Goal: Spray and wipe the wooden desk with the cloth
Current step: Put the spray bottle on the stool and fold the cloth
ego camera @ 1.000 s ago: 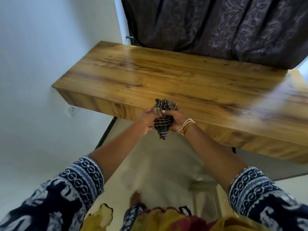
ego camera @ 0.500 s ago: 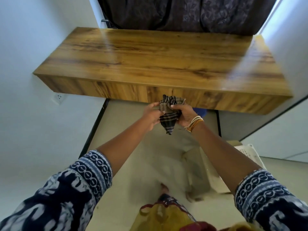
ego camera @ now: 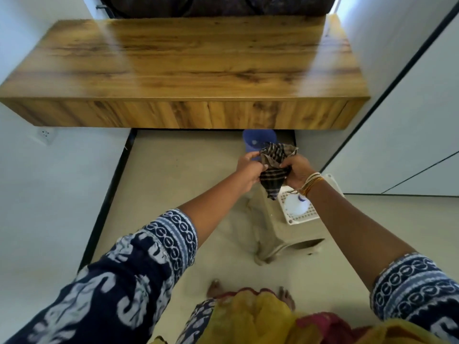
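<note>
Both of our hands are gripping a bunched checked cloth (ego camera: 274,170), left hand (ego camera: 249,170) and right hand (ego camera: 296,171) pinching its top while its long axis is hanging downward, tip toward the floor. We are holding it below the wooden desk (ego camera: 183,63), above a white stool (ego camera: 293,219) and blue bin (ego camera: 258,141).

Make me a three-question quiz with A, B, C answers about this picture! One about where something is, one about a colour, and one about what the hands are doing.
1. Where is the cloth?
A. flat on the wooden desk
B. held in the air below the desk's front edge
C. on the floor

2. What colour is the round thing under the desk?
A. blue
B. red
C. green

3. What are the hands doing?
A. both hang open
B. only one holds the cloth
C. both grip the cloth

Answers:
1 B, it is bunched between the hands, off the desk.
2 A, it shows blue behind the cloth.
3 C, left hand and right hand each pinch it.
</note>
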{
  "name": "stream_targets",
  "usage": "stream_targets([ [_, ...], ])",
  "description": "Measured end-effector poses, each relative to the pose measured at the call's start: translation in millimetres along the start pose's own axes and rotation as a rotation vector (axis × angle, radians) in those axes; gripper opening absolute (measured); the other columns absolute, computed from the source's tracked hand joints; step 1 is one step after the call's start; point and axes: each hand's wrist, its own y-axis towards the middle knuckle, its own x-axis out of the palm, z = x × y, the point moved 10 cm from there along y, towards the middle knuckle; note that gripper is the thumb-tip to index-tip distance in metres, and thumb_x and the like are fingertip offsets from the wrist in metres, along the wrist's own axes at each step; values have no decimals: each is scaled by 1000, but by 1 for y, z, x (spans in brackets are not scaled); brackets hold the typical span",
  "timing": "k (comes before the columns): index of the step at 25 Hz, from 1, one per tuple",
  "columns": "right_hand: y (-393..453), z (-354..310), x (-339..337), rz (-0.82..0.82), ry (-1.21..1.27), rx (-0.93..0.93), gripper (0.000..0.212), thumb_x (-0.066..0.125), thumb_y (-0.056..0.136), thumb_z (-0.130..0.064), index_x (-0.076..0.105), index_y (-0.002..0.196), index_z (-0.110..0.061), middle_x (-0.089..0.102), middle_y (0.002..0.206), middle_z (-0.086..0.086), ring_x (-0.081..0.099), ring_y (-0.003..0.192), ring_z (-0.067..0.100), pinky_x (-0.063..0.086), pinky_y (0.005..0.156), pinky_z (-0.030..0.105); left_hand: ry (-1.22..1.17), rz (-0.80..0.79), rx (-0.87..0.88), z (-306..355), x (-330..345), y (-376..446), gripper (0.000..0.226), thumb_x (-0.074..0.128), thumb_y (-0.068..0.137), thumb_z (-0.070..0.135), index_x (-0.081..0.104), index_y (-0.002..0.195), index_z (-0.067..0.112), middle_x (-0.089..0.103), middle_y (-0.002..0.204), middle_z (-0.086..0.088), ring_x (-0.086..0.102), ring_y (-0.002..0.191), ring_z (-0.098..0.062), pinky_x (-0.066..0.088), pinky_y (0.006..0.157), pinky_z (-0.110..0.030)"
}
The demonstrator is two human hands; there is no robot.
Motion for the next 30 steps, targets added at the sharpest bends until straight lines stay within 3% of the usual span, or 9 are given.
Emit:
stream_targets([
  [3, -4, -15, -56, 42, -38, 8, 75, 47, 53, 9, 50, 128, 7, 57, 116, 28, 59, 103, 43, 46, 90, 67, 36, -14, -2, -14, 54, -1, 45, 58, 88, -11, 57, 120, 19, 64, 122, -14, 63, 103, -27, 54, 91, -48],
  [8, -11, -49, -137, 135, -43, -21, 50, 34, 75, 18, 57, 113, -4, 60, 94, 19, 62, 81, 36, 56, 68, 45, 237, -116, 14, -28, 137, -5, 54, 61, 90, -2, 46, 138, 19, 60, 129, -7, 59, 114, -26, 51, 82, -38],
  [13, 2, -55, -203, 243, -123, 4, 47, 37, 77, 19, 60, 103, -12, 61, 92, 15, 59, 93, 37, 50, 87, 59, 521, -156, 73, -47, 177, 6, 58, 62, 91, 7, 40, 144, 16, 57, 124, -7, 58, 88, -15, 46, 67, -29],
  [18, 49, -41, -258, 334, -209, -1, 41, 42, 74, 15, 63, 88, -17, 64, 95, 14, 61, 104, 40, 50, 90, 63, 733, -111, 98, -67, 189, 46, 55, 64, 91, 13, 44, 142, 15, 54, 138, -11, 56, 118, -24, 44, 91, -27],
  [21, 90, -11, -287, 377, -312, 9, 39, 45, 73, 9, 62, 96, -17, 66, 104, 16, 61, 106, 39, 51, 92, 60, 892, -65, 207, -78, 192, 73, 57, 67, 89, 17, 44, 141, 16, 51, 140, -10, 54, 121, -24, 40, 87, -23],
  [23, 120, 15, -304, 372, -427, 35, 43, 46, 69, 1, 62, 104, -18, 66, 104, 15, 62, 103, 37, 52, 92, 58, 903, -43, 178, -95, 193, 94, 65, 71, 85, 27, 41, 142, 17, 49, 136, -9, 57, 110, -23, 43, 81, -24],
  [26, 200, 64, -344, 311, -631, 43, 45, 51, 65, -12, 60, 104, -32, 68, 96, 5, 64, 97, 32, 55, 88, 53, 660, -67, -130, -136, 191, 115, 76, 71, 81, 46, 30, 139, 19, 53, 122, -6, 61, 89, -21, 56, 75, -33],
  [28, 212, 72, -344, 325, -776, 53, 52, 56, 60, -22, 57, 111, -32, 68, 97, 5, 65, 98, 33, 56, 86, 50, 583, -86, -180, -152, 195, 130, 69, 70, 81, 43, 29, 131, 20, 59, 111, -10, 64, 86, -24, 59, 79, -40],
  [30, 191, 64, -318, 303, -898, 74, 49, 57, 72, -14, 56, 120, -16, 62, 100, 8, 60, 100, 30, 50, 90, 38, 627, -80, -135, -159, 194, 144, 55, 63, 84, 27, 30, 127, 25, 63, 113, -14, 67, 87, -26, 57, 82, -42],
])
